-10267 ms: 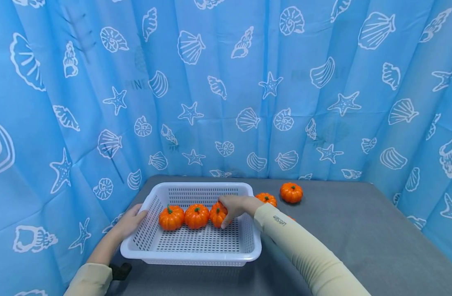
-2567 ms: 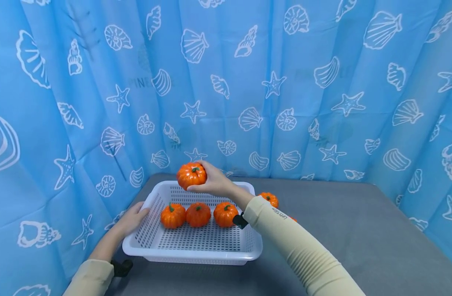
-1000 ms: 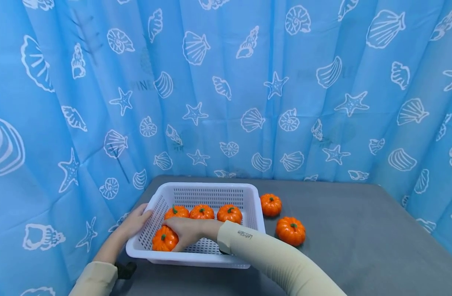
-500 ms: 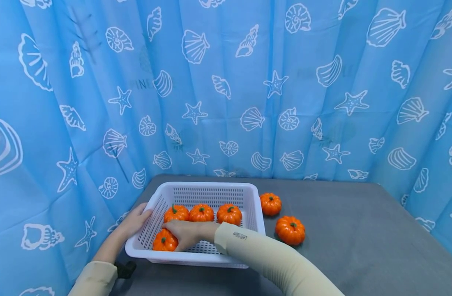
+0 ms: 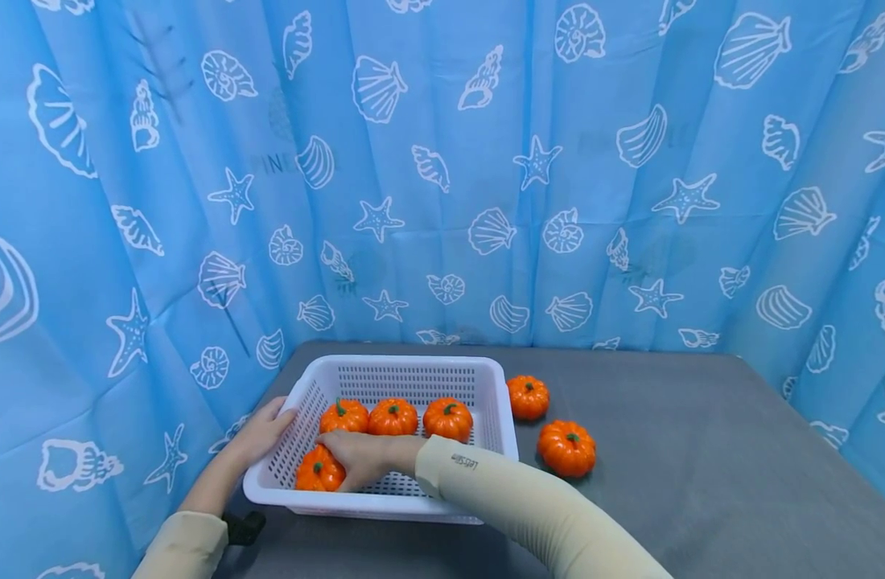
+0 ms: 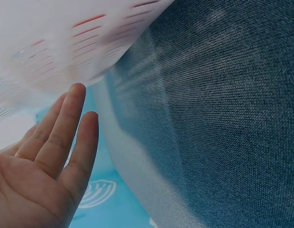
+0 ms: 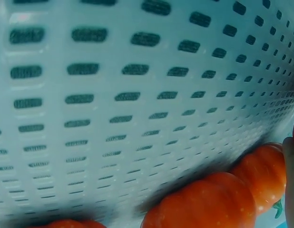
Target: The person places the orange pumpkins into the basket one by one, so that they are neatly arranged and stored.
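Though clear only from left wrist, left hand [image 6: 51,164] unclenched, right hand [image 5: 361,457] around pumpkin [image 5: 318,471].

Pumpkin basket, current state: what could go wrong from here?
1. The right hand grips the front-left pumpkin, close to the back-left pumpkin; on release it might roll or nudge that neighbour.
2. The right sleeve crosses over the basket rim; a low withdrawal could catch it.
3. A loose pumpkin sits right by the basket's right side; a basket shift might push it.
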### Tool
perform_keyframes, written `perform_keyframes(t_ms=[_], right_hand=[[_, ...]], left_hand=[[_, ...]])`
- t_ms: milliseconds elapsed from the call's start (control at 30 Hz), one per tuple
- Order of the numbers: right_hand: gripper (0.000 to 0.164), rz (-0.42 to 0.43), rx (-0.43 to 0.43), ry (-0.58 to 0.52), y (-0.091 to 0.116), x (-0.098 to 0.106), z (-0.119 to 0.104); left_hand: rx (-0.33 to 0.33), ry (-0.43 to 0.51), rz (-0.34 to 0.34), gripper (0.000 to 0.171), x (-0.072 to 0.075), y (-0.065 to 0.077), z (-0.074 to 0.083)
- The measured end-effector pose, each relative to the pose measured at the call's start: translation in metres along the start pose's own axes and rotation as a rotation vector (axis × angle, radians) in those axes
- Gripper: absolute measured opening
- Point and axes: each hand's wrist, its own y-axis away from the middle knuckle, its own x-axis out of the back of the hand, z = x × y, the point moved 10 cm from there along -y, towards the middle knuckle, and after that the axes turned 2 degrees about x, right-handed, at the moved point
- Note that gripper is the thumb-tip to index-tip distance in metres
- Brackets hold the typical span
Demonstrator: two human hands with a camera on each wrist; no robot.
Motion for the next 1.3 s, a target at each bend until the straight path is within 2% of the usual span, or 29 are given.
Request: perform_keyframes(t_ms=[333,733,867,1100,1300], right_hand=[[0.078,-0.017,-0.024,-0.036,0.0,-0.003,0.003],[0.082,-0.11,-0.047,-0.038,-0.001,-0.012,0.012],[0.084,-0.106,-0.05,-0.043,0.0,-0.01,0.01],[0.088,-0.058,0.006,0.008,0.003,0.003,0.0],[0.088,-0.024,0.009,-0.016,0.008,0.015,-0.007]], left_hand=[[-0.008,0.01,0.002,0.052,0.0,0.001,0.0],[0.003,0.004,0.007,0.053,0.001,0.001,-0.002],[0.001,0.012,0.002,0.054,0.0,0.0,-0.002],[-0.005,0.012,0.001,0.055,-0.001,0.0,-0.002],[-0.014,0.004,0.003,0.054,0.0,-0.001,-0.001]])
